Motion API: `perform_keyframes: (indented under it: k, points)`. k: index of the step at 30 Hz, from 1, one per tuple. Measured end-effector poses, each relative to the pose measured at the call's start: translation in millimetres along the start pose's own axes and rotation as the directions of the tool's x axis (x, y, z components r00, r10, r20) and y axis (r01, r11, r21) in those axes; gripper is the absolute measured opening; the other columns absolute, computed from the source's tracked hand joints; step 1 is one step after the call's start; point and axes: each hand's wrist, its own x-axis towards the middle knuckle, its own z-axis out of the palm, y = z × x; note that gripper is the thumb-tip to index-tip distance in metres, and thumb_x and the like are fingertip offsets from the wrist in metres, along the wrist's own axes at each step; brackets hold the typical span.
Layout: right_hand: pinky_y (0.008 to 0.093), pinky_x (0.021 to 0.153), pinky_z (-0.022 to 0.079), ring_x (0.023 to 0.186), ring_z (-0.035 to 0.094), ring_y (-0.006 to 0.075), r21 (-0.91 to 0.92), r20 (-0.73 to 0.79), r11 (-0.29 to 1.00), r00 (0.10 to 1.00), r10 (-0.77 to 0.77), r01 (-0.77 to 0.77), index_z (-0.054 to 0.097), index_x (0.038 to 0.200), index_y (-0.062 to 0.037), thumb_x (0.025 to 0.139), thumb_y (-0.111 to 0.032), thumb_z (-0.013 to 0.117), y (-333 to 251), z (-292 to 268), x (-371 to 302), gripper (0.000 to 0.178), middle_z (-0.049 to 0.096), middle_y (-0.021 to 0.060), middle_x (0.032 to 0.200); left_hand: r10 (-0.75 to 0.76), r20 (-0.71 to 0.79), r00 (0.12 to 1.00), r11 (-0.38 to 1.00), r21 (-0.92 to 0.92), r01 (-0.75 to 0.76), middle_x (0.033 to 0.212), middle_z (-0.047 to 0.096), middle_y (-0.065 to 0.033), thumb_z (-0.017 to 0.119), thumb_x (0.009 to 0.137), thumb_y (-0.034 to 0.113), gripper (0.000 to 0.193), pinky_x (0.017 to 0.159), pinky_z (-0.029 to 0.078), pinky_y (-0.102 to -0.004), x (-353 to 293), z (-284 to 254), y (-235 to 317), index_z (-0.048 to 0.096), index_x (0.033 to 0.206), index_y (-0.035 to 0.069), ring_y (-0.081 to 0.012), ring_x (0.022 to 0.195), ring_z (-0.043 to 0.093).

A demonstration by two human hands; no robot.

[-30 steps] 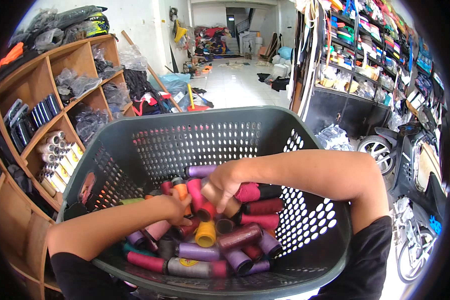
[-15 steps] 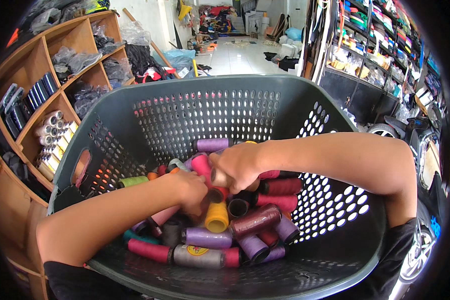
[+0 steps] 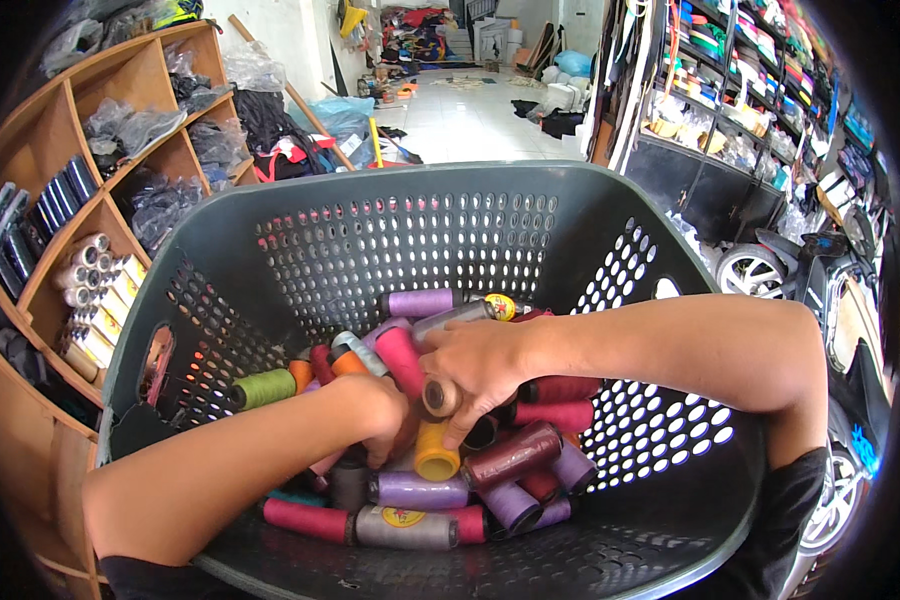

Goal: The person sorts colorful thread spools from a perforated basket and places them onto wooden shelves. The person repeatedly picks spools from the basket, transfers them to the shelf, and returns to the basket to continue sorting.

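Both my hands reach down into a dark green plastic basket [image 3: 610, 530] heaped with thread spools. My right hand [image 3: 485, 355] is closed around a spool with a tan end [image 3: 440, 396], its fingertips by a yellow spool [image 3: 436, 458]. My left hand [image 3: 375, 415] is curled among the spools, its fingers pointing down; what they grip is hidden and slightly blurred. A pink spool [image 3: 399, 360] lies between the hands. Nearer me are a purple spool [image 3: 420, 490], a grey spool [image 3: 407, 526], a crimson spool [image 3: 308, 520] and a shiny maroon spool [image 3: 513, 453].
Perforated walls ring the spools. At the left stands a wooden shelf [image 3: 120, 185] with plastic bags and pale rolls [image 3: 90, 265]. A crowded rack [image 3: 720, 90] and a motorbike [image 3: 820, 270] are on the right. Beyond the basket, white floor [image 3: 455, 130] leads to piled fabric [image 3: 425, 35].
My right hand has come a little nearer, the tan-ended spool moving with it towards the yellow one. My left hand has sunk slightly lower. The view has shifted a little.
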Motion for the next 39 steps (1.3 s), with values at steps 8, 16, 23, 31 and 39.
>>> perform_keyframes:
  k: [8,16,23,31,39]
  points:
    - [0.0469,0.095,0.048,0.113,0.059,0.0388,0.139,0.33,0.983,0.941,0.068,-0.119,0.062,0.114,-0.005,0.068,-0.044,0.082,-5.1,-15.1,7.6,0.064,0.063,0.0204,0.112,-0.031,0.051,0.998,0.998,0.048,0.029,0.115,0.066,-0.0187,0.077,0.072,0.029,0.064,0.087,0.054,-0.0433,21.4,13.0,-8.6,0.058,0.129,0.007,-0.0338,0.105,0.066]
    - [0.0479,0.096,0.047,0.117,0.055,0.04,0.165,0.589,0.956,0.802,0.102,-0.242,0.074,0.089,-0.0011,0.083,-0.074,0.055,-32.4,-42.5,-13.3,0.076,0.064,0.0286,0.111,-0.065,0.004,0.998,0.996,-0.066,0.065,0.104,0.072,-0.0172,0.061,0.076,0.017,0.034,0.081,0.055,-0.0411,6.5,-25.0,-20.4,0.073,0.104,0.001,-0.0289,0.095,0.07]
    - [0.0457,0.09,0.051,0.103,0.064,0.0387,-0.212,0.325,0.973,0.933,0.156,-0.089,0.072,0.097,-0.0013,0.079,-0.055,0.071,-4.1,6.9,-18.9,0.057,0.067,0.0234,0.109,-0.304,0.161,0.939,0.953,0.064,0.297,0.097,0.072,-0.019,0.062,0.072,0.011,0.028,0.074,0.057,-0.042,5.6,-47.8,-89.7,0.073,0.094,-0.001,-0.0306,0.086,0.071]
    - [0.0467,0.09,0.051,0.102,0.066,0.0369,-0.114,0.334,0.959,0.899,0.282,-0.259,0.064,0.116,-0.0008,0.092,-0.055,0.056,-13.6,-3.1,-21.0,0.06,0.069,0.0196,0.104,-0.386,-0.182,0.904,0.921,-0.024,0.388,0.104,0.072,-0.0195,0.073,0.071,0.027,0.036,0.085,0.056,-0.0416,-23.6,-34.5,-74.0,0.075,0.097,0.002,-0.033,0.101,0.069]
    - [0.0455,0.085,0.054,0.097,0.068,0.0358,-0.302,0.291,0.941,0.925,0.244,-0.153,0.073,0.099,-0.0058,0.097,-0.041,0.048,1.7,9.8,-12.9,0.043,0.071,0.015,0.102,0.0,-0.265,0.964,0.986,-0.163,-0.045,0.106,0.068,-0.0234,0.085,0.07,0.035,0.084,0.085,0.054,-0.0443,5.5,-7.3,12.1,0.043,0.132,-0.003,-0.0379,0.1,0.067]
